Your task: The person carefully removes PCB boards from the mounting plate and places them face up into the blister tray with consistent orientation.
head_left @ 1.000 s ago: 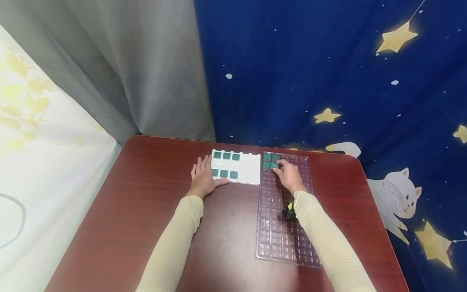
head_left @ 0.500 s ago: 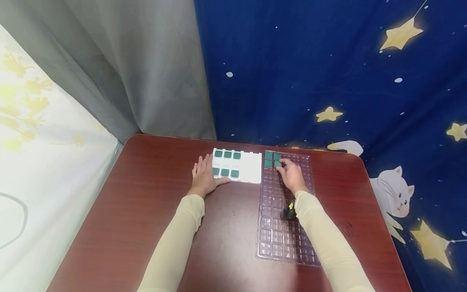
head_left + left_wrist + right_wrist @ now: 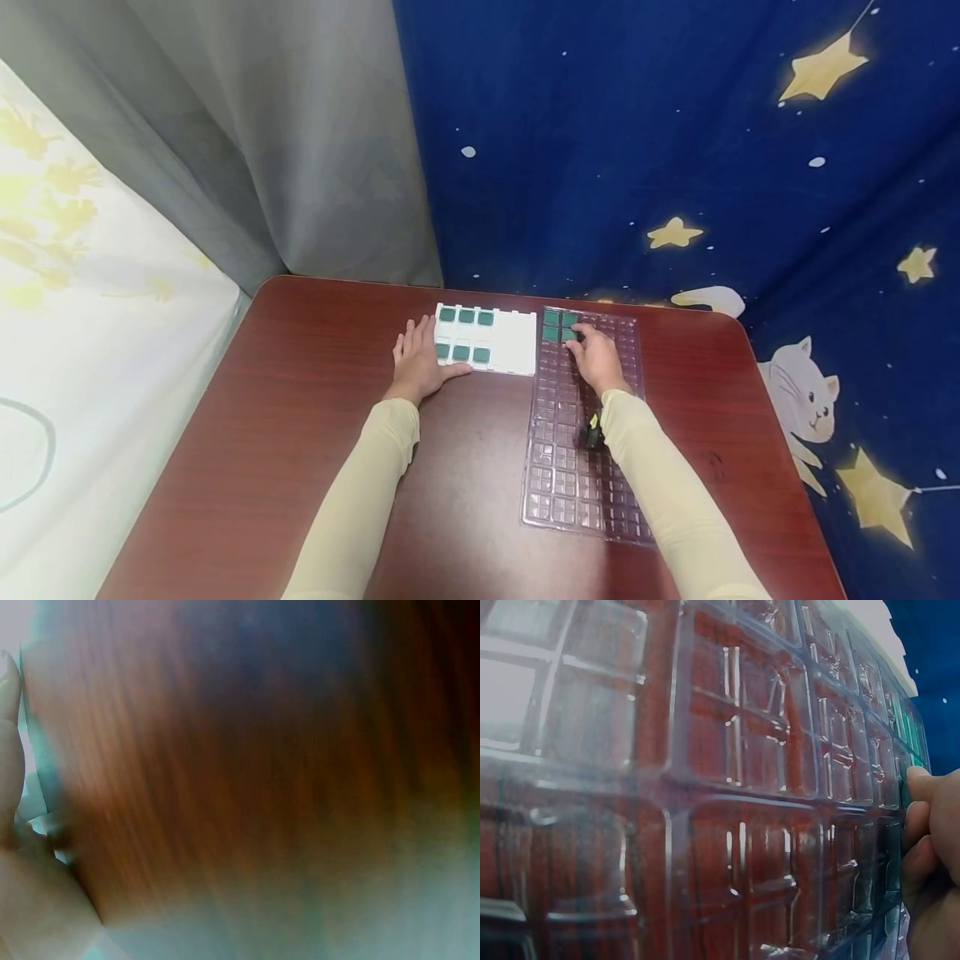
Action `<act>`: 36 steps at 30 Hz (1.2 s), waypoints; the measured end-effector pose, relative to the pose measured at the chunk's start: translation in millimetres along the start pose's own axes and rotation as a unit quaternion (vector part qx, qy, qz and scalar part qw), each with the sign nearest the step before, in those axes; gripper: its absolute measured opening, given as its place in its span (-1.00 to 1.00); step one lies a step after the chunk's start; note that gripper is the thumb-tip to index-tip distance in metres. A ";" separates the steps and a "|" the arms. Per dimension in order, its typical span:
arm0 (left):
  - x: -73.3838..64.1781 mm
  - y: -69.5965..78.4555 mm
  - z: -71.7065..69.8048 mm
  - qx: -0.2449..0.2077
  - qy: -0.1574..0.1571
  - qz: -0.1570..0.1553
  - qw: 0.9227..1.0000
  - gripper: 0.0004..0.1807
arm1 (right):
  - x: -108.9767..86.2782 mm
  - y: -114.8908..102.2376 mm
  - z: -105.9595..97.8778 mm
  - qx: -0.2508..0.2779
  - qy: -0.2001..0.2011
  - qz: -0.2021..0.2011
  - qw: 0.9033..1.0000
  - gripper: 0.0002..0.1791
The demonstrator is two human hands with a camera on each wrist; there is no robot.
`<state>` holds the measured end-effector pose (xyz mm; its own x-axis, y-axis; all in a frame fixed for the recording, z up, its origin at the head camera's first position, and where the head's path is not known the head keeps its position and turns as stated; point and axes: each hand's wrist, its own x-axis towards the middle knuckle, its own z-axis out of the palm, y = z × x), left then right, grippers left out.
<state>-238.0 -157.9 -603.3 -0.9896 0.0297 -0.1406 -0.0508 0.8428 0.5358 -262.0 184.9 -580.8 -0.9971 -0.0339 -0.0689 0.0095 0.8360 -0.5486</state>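
Observation:
My left hand (image 3: 416, 362) rests against the left side of a white plastic tray (image 3: 515, 342), fingers fairly straight and the thumb along its near edge. Green square tiles (image 3: 461, 353) lie in two rows on that tray's left part. On the right, a clear plastic tray (image 3: 551, 467) with many small compartments holds several green tiles (image 3: 551, 319) in its far left corner. My right hand (image 3: 598, 358) pinches the right edge of the nearer right tile (image 3: 568, 332) there. Fingers partly hide that tile. In the right wrist view the fingers (image 3: 930, 825) are curled beside green.
A reddish-brown table (image 3: 315, 400) carries both trays. Blue star-patterned curtain (image 3: 570, 167) and grey curtain (image 3: 345, 183) hang close behind its far edge. A small black object with a yellow mark (image 3: 592, 433) is by the right wrist.
The nearer right tile, tilted in my right fingers a second ago, now lies about level with the tiles beside it. My left hand stays in place on the white tray.

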 end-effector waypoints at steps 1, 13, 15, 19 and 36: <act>-0.2 0.1 -0.4 -0.001 -0.001 0.000 1.000 0.49 | 0.2 -0.4 -0.2 -0.001 -0.002 0.002 1.000 -0.51; -1.2 0.3 -1.3 0.000 -0.003 -0.001 1.000 0.48 | 1.6 -1.5 -2.4 -0.014 -0.009 -0.004 1.000 -0.48; -1.2 0.4 -1.4 0.001 -0.004 -0.002 1.000 0.48 | 1.4 -1.8 -2.9 -0.015 -0.009 -0.005 1.000 -0.47; -0.9 0.6 -1.9 -0.002 -0.003 0.000 1.000 0.48 | 1.3 -2.2 -3.9 -0.016 -0.010 -0.004 1.000 -0.46; -0.2 -0.8 -0.5 0.011 -0.011 -0.002 1.000 0.49 | 2.0 -2.9 -1.5 -0.033 -0.007 -0.016 0.999 -0.46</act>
<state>-237.8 -158.8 -603.2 -0.9862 0.0389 -0.1612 -0.0507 0.8548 0.5164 -264.2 183.3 -578.1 -0.9956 -0.0690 -0.0640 -0.0284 0.8684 -0.4951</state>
